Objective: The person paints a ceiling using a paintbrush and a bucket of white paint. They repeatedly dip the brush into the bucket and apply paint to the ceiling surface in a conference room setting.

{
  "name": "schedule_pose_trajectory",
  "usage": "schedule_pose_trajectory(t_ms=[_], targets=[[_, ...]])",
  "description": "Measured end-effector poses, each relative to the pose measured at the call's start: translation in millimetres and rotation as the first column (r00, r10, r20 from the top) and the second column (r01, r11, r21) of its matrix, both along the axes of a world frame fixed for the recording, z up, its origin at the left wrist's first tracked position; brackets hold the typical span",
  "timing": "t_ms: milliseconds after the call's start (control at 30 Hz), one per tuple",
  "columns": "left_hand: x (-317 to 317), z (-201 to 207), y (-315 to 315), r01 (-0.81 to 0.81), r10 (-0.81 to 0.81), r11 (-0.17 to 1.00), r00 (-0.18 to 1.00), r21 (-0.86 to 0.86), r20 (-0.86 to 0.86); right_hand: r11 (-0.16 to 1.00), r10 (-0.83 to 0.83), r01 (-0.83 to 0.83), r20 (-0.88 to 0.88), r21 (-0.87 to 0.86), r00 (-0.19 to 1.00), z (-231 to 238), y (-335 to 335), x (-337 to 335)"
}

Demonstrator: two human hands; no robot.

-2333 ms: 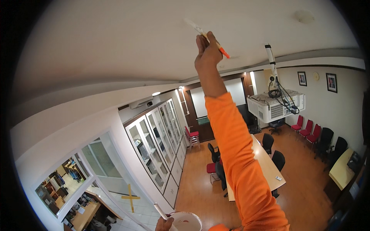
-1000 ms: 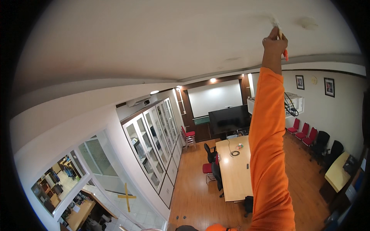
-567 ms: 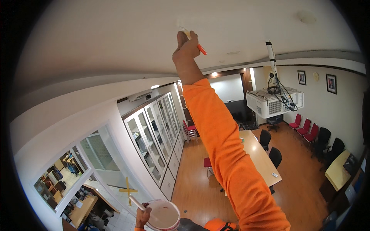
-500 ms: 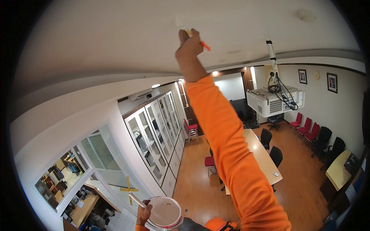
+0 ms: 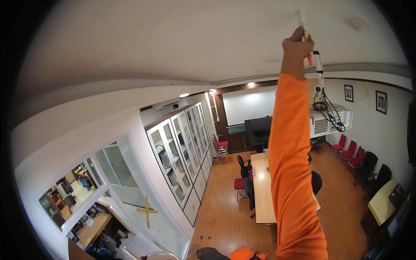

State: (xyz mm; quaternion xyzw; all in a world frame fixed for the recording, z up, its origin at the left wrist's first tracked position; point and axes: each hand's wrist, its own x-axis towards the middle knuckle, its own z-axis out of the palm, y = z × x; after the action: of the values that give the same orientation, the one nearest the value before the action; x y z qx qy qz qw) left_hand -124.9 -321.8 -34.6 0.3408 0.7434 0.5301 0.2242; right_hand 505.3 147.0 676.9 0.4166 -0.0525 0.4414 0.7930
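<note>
My right hand [image 5: 296, 45] is stretched up to the white ceiling [image 5: 173, 39] on an orange-sleeved arm [image 5: 291, 173]. It is shut on a small paintbrush [image 5: 302, 19] with an orange handle; the bristle tip touches the ceiling. At the bottom edge only the rim of a white bucket [image 5: 158, 255] shows, with a pale stick [image 5: 129, 252] beside it. My left hand is out of sight below the frame.
A projector [image 5: 330, 120] hangs from a ceiling pole [image 5: 318, 73] just right of my raised arm. Far below are a long table [image 5: 263, 186] with dark chairs, glass-door cabinets [image 5: 177, 160], a dark screen [image 5: 258, 131] and red chairs [image 5: 350, 149] along the right wall.
My right hand has swept the brush rightward along the ceiling. The bucket and my left hand have dropped toward the lower edge, leaving only the bucket rim visible.
</note>
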Motion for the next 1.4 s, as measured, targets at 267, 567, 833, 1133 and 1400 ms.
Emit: schedule_pose_trajectory(t_ms=[267,567,833,1133,1400], targets=[[58.6,95.5,84.0,0.202,-0.192,0.979,0.927,-0.003,-0.323,0.976,0.209,-0.217,0.218,0.011,0.953,-5.0,-13.5,-254.8],[73.9,63.4,43.1,0.075,-0.075,0.997,0.997,0.002,0.017,0.993,0.002,-0.026,0.209,0.111,0.978,18.4,-13.2,-61.9],[79.3,54.4,18.6,0.17,-0.182,0.976,0.98,-0.136,-0.084,0.998,-0.04,0.036,0.067,0.06,0.997,5.3,19.2,-113.3],[71.0,25.1,-25.7,0.035,-0.03,0.998,0.993,0.043,-0.118,0.975,-0.2,0.217,0.237,-0.045,0.951,16.1,22.7,-104.7],[68.1,18.4,-46.7,0.018,-0.023,0.999,0.993,-0.05,-0.112,0.984,0.153,-0.154,0.009,0.085,0.988,2.4,35.6,-118.7]])
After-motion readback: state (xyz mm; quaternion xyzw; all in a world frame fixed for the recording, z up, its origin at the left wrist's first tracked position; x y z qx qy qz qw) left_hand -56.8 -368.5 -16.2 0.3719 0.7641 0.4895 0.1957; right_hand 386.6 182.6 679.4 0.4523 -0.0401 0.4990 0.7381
